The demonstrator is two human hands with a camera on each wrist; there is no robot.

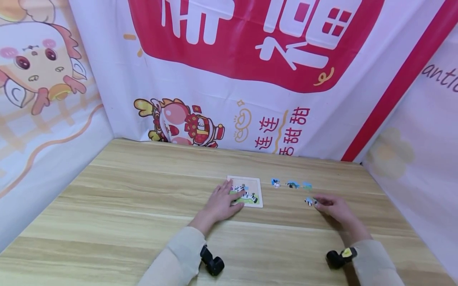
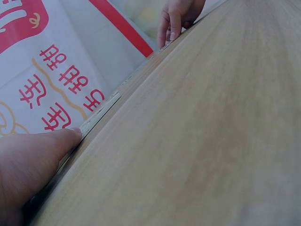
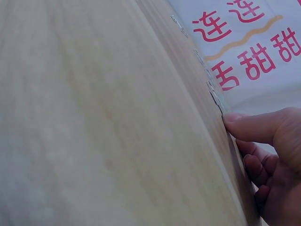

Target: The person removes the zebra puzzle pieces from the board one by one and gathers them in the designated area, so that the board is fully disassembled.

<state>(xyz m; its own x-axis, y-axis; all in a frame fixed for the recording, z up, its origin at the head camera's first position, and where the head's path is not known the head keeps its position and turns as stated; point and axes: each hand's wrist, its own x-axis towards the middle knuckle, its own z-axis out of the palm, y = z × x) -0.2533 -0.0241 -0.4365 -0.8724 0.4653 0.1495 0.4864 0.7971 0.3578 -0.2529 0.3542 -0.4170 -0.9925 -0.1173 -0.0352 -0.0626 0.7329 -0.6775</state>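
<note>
A square jigsaw puzzle board [image 1: 260,194] with a zebra picture and a pale frame lies on the table. My left hand [image 1: 223,200] rests on its left side with fingers spread, covering part of the picture. In the left wrist view, the thumb of the left hand [image 2: 35,160] lies along the board's edge. To the right, my right hand [image 1: 334,207] pinches a small blue, black and white puzzle piece [image 1: 309,201] at its right end, low at the tabletop. Seen from the right wrist, the right hand [image 3: 277,155] has its thumb on the piece and its other fingers curled.
Three loose puzzle pieces lie in a row beyond the right hand: a blue and white one [image 1: 275,183], a dark and blue one [image 1: 292,184], and a green and blue one [image 1: 307,185]. Printed cloth [image 1: 229,91] hangs along the back edge of the wooden table [image 1: 118,206].
</note>
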